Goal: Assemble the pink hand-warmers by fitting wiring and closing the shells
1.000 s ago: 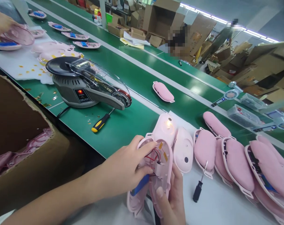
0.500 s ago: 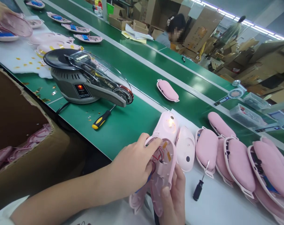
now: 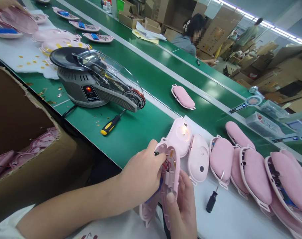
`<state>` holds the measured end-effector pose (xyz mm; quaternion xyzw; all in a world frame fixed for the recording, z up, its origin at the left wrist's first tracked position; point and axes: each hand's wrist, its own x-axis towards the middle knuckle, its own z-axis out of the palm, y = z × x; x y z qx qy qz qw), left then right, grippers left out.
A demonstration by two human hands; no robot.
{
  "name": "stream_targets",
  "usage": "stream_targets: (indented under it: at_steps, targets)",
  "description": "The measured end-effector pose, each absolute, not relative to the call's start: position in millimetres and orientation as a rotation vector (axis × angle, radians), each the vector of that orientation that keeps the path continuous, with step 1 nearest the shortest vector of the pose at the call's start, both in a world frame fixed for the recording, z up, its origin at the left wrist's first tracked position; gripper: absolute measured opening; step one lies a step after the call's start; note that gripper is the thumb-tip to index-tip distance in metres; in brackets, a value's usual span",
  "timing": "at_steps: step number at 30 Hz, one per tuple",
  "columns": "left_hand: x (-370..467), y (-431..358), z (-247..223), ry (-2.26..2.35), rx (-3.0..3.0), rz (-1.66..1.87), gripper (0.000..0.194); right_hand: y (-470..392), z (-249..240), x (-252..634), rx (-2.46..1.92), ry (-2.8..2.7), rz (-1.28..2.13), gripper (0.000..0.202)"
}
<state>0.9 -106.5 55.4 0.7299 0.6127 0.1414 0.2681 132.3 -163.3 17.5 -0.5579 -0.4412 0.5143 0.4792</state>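
An opened pink shell [image 3: 176, 166] with red and dark wires inside is held low in the middle of the view. My left hand [image 3: 143, 174] pinches its upper left edge, fingertips at the wires and a small green part. My right hand [image 3: 183, 205] is wrapped round the shell's right side, thumb on the inner face. A second pink half with a blue part [image 3: 154, 192] hangs below my left hand. Just beyond, a pale pink shell [image 3: 180, 136] and another with a dark round spot [image 3: 198, 159] lie on white sheeting.
A grey tape dispenser [image 3: 83, 88] and a yellow-black screwdriver [image 3: 110, 125] stand and lie at left. Pink padded cases [image 3: 255, 176] and a black screwdriver [image 3: 212, 201] are at right. An open carton [image 3: 41, 166] is lower left. A co-worker's hand [image 3: 3, 6] is upper left.
The held shell has turned more edge-on, and a small green part now shows at my left fingertips. The view has shifted slightly. The seated person across the table has an arm extended.
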Motion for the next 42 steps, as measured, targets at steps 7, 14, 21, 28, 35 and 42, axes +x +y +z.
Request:
stream_targets:
  at_steps: [7, 14, 21, 28, 35, 42]
  targets:
    - [-0.7, -105.5, 53.0, 1.614, 2.013, 0.437, 0.026, -158.3, 17.9, 132.1, -1.471, -1.149, 1.302, 0.057]
    - [-11.5, -99.9, 47.0, 1.540, 1.945, 0.525, 0.015, -147.4, 20.0, 141.5, -1.463, -1.140, 1.377, 0.061]
    - [-18.1, -97.9, 43.0, 1.394, 1.830, 0.691, 0.031, -140.8, 23.8, 142.2, -1.451, -1.109, 1.450, 0.052]
    - [-10.0, -93.7, 9.5, 1.032, 0.825, 1.190, 0.049, -141.7, 19.3, 132.8, -1.439, -1.099, 1.444, 0.049]
    - [-3.9, -102.3, 15.1, 0.797, 0.563, 1.188, 0.050, -147.5, 10.3, 122.0, -1.337, -1.168, 1.442, 0.052]
    - [-8.0, -94.2, 22.1, 0.834, 0.705, 1.135, 0.065, -150.8, -4.4, 114.5, -1.252, -1.177, 1.370, 0.053]
